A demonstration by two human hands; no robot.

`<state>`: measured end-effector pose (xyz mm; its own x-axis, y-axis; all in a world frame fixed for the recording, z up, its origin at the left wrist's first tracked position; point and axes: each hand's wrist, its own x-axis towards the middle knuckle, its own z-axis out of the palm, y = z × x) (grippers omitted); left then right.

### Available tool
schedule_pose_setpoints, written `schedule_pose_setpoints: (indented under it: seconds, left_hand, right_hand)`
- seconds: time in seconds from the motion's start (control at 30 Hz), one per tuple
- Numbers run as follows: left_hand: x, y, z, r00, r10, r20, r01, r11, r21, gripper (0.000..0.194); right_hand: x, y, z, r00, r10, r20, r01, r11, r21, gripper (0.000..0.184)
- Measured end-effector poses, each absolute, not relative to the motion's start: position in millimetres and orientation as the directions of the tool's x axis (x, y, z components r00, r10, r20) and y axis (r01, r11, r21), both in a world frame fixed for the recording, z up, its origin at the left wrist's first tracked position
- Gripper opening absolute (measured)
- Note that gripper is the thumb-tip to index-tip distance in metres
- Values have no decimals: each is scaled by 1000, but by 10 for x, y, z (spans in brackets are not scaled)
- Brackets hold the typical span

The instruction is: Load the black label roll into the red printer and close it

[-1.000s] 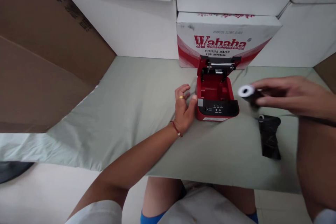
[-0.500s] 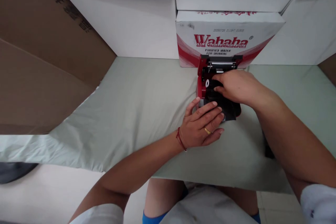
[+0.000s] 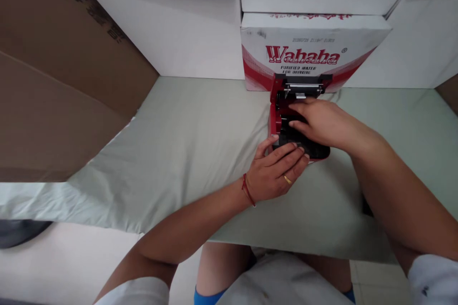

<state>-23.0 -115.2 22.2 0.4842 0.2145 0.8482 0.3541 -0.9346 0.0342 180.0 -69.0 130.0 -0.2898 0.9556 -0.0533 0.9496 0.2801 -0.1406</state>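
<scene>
A red printer [image 3: 273, 121] sits open between two bare hands on a cloth-covered table, just ahead of the left hand's fingertips and under the right hand's reach. Inside, beneath the right thumb, lies a dark roll [image 3: 294, 135], mostly hidden and hard to tell from the black front panel.

The left hand [image 3: 274, 171] lies palm down over the near edge, fingers extended, the little finger set apart from the others, the thumb out of sight. The right hand [image 3: 327, 121] dips in from its own side, thumb and forefinger spread; whether its hidden fingers grip anything cannot be told.

Good work here likely calls for a steady, light left hand, the roll seated level at both ends, and fingertips kept clear of the raised lid [image 3: 304, 88] beyond the right fingers.

Past the lid stands a white and red water carton [image 3: 304, 33]. A tall brown box [image 3: 60, 105] rises well off to the left hand's outer side, and pale green cloth [image 3: 200, 152] spreads beneath both hands.
</scene>
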Motion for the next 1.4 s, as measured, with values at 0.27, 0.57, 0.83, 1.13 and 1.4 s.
schedule_pose_setpoints:
  seconds: [0.27,0.57,0.83,1.13,1.4]
  left_hand:
    - [-220,-1157,243,469,206,859,353,-935,31,23]
    - [-250,-1163,195,530,235,815,303,-950,77,50]
    - [-283,-1164,139,559,268,785,307,-946,105,61]
    - [-266,-1164,206,524,208,826,340,-940,21,39]
    - [-277,-1131,238,328,328,886,245,-935,256,55]
  right_hand:
    - [2166,-847,1409,170,696,698,778,339,-528,35]
    - [2141,-1021,1235,-22,865,501,762,339,-552,45]
    - [2139,-1495,913,-174,852,494,810,409,-421,40]
    - [1997,-1621,777,-143,863,485,898,319,-304,37]
    - [1957,-1621,577,-92,792,604,867,362,-341,37]
